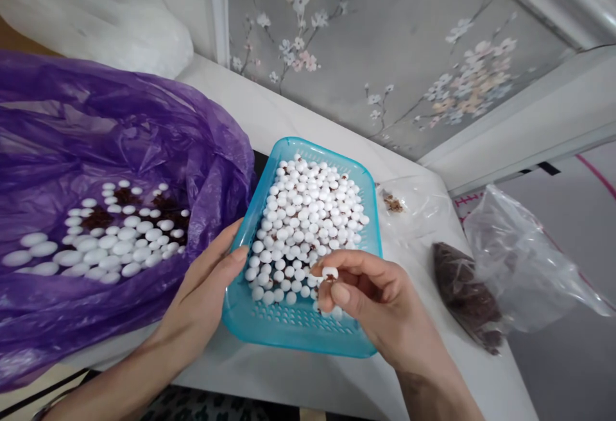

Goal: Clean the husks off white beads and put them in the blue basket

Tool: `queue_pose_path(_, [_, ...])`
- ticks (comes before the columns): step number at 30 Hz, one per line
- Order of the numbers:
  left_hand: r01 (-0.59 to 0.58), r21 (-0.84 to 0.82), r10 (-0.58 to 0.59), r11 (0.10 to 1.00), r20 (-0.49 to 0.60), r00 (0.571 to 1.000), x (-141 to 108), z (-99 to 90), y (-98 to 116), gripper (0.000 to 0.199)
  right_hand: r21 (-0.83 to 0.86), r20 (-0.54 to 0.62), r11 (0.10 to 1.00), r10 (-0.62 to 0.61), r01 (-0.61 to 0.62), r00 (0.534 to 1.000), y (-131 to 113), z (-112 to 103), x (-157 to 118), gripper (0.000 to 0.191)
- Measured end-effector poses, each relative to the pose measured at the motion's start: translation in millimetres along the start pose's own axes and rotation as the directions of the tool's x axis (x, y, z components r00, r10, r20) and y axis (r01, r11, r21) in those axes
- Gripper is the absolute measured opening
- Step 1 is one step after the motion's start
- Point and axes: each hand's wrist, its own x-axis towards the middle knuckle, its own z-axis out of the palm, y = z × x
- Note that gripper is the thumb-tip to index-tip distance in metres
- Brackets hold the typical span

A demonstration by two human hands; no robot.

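Observation:
A translucent turquoise plastic basket point(301, 343) stands on the white table, filled with many small white rounded pieces point(312, 206). Brown bits show between some of them. My left hand point(212, 273) grips the basket's left wall, thumb over the rim. Above the basket's front right part, my right hand point(368, 286) pinches one white rounded piece point(330, 273) with brown bits on its underside. To the left, a purple plastic bag point(216, 132) lies open, holding more white pieces point(113, 248) and dark brown clumps point(96, 217).
At the right table edge sits a clear bag of dark brown material point(464, 292). A flat clear bag point(418, 206) with a few light brown scraps lies behind my right hand. A large white plastic sack point(120, 29) stands at the back left, beside the flowered wall panel point(385, 42).

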Motion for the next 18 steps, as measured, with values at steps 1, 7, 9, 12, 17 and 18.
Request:
queue_pose_path(1, [-0.003, 0.0, 0.003, 1.0, -0.003, 1.0, -0.2, -0.1, -0.2, 0.053, -0.028, -0.02, 1.0, 0.0, 0.0, 1.0, 0.0, 0.2, -0.2, 0.017])
queue_pose_path(7, [0.008, 0.0, -0.008, 1.0, 0.018, 1.0, -1.0, -1.6, -2.0, 0.054, -0.175, -0.069, 0.985, -0.021, 0.009, 0.997, 0.0, 1.7, -2.1, 0.018])
queue_pose_path(9, [0.005, -0.002, -0.005, 1.0, 0.029, 1.0, -1.2, -1.9, -1.4, 0.054, -0.213, -0.068, 0.976, -0.053, 0.038, 0.996, -0.9, 2.3, -3.1, 0.02])
queue_pose_path(12, [0.0, -0.003, 0.0, 1.0, 0.055, 0.998, -1.5, -1.9, -0.2, 0.053, -0.247, -0.061, 0.968, -0.069, 0.052, 0.996, -2.4, 3.0, -3.7, 0.022])
queue_pose_path(17, [0.015, -0.019, -0.013, 1.0, 0.082, 0.997, -1.5, -1.6, 0.1, 0.056, -0.391, -0.109, 0.913, -0.17, 0.115, 0.979, -1.4, 4.1, -3.6, 0.022])
queue_pose_path(18, [0.012, -0.022, -0.01, 1.0, 0.084, 0.996, -1.6, -1.6, 0.1, 0.056, -0.427, -0.099, 0.894, -0.198, 0.138, 0.975, -0.8, 4.6, -4.0, 0.023])
